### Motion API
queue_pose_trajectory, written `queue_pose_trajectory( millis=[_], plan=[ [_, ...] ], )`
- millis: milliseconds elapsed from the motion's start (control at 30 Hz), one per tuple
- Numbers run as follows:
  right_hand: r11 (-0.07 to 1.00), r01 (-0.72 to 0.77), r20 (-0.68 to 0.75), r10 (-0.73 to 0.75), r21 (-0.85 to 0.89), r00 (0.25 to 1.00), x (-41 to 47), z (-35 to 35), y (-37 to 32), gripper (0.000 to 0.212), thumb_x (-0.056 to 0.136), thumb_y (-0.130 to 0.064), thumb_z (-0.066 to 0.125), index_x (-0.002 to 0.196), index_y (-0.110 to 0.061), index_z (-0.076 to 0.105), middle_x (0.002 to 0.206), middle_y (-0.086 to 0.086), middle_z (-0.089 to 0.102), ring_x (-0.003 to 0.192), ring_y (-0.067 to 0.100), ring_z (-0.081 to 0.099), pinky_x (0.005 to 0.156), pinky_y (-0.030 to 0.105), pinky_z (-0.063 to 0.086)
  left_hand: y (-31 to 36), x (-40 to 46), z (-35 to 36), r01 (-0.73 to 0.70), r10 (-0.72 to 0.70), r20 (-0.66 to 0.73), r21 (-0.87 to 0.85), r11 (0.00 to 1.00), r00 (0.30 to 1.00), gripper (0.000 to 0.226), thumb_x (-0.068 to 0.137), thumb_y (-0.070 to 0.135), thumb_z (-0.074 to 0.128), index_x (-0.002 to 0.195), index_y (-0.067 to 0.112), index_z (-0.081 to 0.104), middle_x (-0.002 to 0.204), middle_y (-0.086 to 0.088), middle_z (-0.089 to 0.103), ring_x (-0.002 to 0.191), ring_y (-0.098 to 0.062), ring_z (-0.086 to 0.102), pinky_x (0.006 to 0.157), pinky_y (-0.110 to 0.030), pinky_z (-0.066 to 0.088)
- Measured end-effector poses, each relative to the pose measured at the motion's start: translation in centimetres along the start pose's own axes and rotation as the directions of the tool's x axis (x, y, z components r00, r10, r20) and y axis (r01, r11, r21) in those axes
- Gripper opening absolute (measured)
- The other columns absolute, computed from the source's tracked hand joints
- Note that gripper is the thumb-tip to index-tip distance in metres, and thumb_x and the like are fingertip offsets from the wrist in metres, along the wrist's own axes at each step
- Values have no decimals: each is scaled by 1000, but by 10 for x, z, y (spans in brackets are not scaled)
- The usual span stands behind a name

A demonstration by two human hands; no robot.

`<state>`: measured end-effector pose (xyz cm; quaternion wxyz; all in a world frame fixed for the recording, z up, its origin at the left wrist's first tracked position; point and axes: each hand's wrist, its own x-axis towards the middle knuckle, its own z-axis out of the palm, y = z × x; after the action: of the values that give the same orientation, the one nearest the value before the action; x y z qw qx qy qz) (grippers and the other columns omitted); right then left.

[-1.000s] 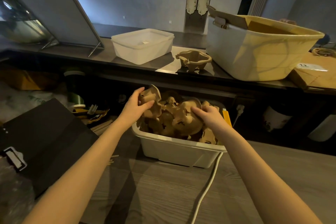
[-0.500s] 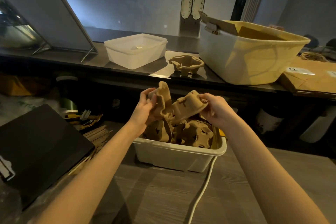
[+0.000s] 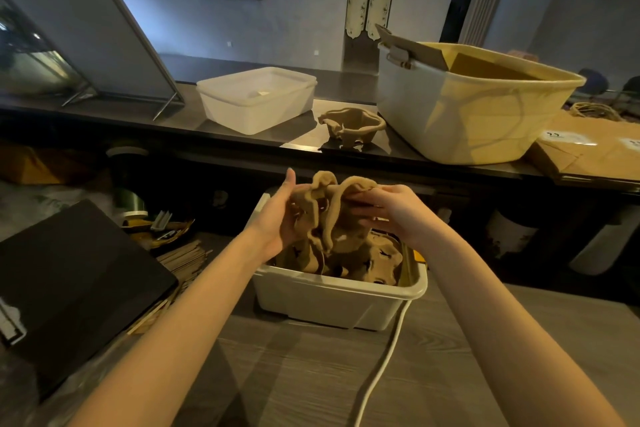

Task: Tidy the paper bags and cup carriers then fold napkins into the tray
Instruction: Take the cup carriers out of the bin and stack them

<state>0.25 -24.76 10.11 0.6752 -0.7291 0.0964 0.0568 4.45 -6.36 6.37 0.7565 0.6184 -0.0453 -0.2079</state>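
hands meet over a white bin on the wooden desk, pressing two pulp cup carriers together above the loose heap of carriers left inside. the left hand lies nearly flat, fingers straight, palm against the left side of the pair. the right hand curls its fingers and thumb round the upper rim of the right-hand carrier. nesting looks to be the step in hand: it likely goes best if the cup wells are lined up and both carriers face the same way before squeezing, since the soft pulp already bends at the rims. a single carrier sits on the dark counter beyond, between a lidded white box and a large tub; brown paper bags lie flat to the far right.
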Motion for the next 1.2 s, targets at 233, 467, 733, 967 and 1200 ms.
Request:
queue_pose_trajectory(
  millis=[233, 467, 733, 967, 1200],
  plan=[
    [866, 173, -139, -266, -470, 954, 10, 4, 5, 12, 90, -22, 61, 101, -19, 64, 79, -9, 64, 77, 6, 63, 59, 13, 45, 3, -2, 9, 210, -220, 117, 90, 974, 969, 37, 92, 50, 42, 104, 23, 64, 111, -10, 64, 107, -29, 58, 88, -48, 48],
    [787, 199, -128, -332, -584, 935, 20, -8, 11, 19, 88, -27, 64, 104, -18, 67, 86, -6, 62, 80, 8, 60, 68, 21, 51, 1, -6, 10, 148, -151, 60, 39, 988, 987, 35, 95, 46, 38, 94, 23, 65, 97, -6, 67, 96, -23, 60, 80, -37, 47],
    [939, 177, -167, -232, -294, 958, 21, -18, 18, 19, 91, -27, 58, 103, -13, 66, 88, 1, 68, 80, 9, 66, 52, 15, 51, -1, -1, 9, 33, -67, -113, -272, 962, 991, 25, 96, 38, 42, 98, 21, 60, 95, -5, 62, 89, -19, 60, 67, -32, 49],
    [939, 142, -164, -201, -314, 966, 26, -3, 37, 23, 92, -29, 57, 105, -12, 67, 86, 1, 68, 78, 10, 67, 64, 23, 57, 1, -4, 28, 49, -50, 8, -337, 940, 999, 30, 98, 35, 37, 102, 17, 60, 94, -8, 62, 88, -21, 60, 75, -33, 49],
    [925, 161, -212, -244, -345, 946, 28, -2, 38, 11, 94, -21, 55, 96, -15, 65, 83, -1, 66, 80, 11, 66, 57, 18, 55, 4, -2, 26, 77, -73, 53, -67, 995, 996, 45, 98, 47, 28, 116, 20, 58, 111, -11, 60, 100, -24, 58, 81, -36, 49]
  ],
)
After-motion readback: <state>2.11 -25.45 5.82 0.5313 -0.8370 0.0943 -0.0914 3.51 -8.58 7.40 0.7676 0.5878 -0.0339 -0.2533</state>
